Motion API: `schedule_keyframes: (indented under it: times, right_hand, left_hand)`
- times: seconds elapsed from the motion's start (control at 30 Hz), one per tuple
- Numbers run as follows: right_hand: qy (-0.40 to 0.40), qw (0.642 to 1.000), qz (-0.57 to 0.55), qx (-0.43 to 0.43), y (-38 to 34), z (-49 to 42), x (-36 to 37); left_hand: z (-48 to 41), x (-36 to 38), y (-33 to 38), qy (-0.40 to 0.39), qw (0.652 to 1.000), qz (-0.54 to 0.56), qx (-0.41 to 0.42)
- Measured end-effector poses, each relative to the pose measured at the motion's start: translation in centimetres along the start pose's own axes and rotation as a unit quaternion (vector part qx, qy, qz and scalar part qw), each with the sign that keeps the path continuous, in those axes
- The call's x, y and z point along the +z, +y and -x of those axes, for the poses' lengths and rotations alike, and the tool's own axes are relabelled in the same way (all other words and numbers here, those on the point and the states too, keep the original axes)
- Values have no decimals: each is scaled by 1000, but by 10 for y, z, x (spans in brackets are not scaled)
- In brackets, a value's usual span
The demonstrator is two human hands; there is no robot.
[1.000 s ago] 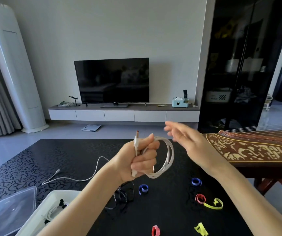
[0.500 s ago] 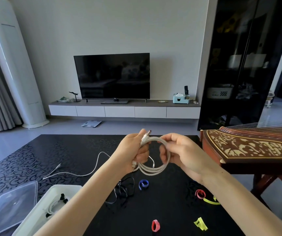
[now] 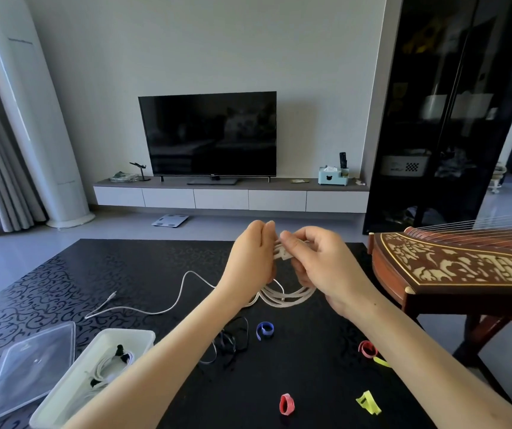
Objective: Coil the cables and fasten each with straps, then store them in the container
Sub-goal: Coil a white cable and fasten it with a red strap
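The left hand (image 3: 250, 258) is gripping the coil (image 3: 288, 297) by its side, and the right hand (image 3: 319, 261) is pinching its top. The coil is hanging beyond and right of the container (image 3: 72, 388); straps (image 3: 264, 330) are lying right of the container.

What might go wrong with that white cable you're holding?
The white coil hangs loose below the left hand and right hand, so its loops may spring apart if either grip slackens. Its uncoiled tail lies on the table and might snag. No strap holds it yet.
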State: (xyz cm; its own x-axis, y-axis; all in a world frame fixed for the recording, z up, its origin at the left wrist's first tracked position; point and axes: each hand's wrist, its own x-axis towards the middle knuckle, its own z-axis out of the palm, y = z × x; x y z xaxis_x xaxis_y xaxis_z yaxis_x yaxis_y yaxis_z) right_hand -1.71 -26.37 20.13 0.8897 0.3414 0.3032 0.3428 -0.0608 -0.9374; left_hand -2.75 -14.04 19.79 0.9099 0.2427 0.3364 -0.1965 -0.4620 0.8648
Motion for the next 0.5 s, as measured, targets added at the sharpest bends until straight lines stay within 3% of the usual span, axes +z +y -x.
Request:
schedule_keyframes:
  times: [0.2,0.33,0.5]
  right_hand:
    - [-2,998,-61,-1,0,-2,-7]
    - [-7,998,-65,1,4,0,-7]
    - [-14,999,-46,-8,7,0,-6]
  left_hand:
    - [7,-13,-7,-148,972,178,-23]
    - [11,-19,-18,-222,952,206,-35]
    - [12,-21,-22,-247,946,207,-40]
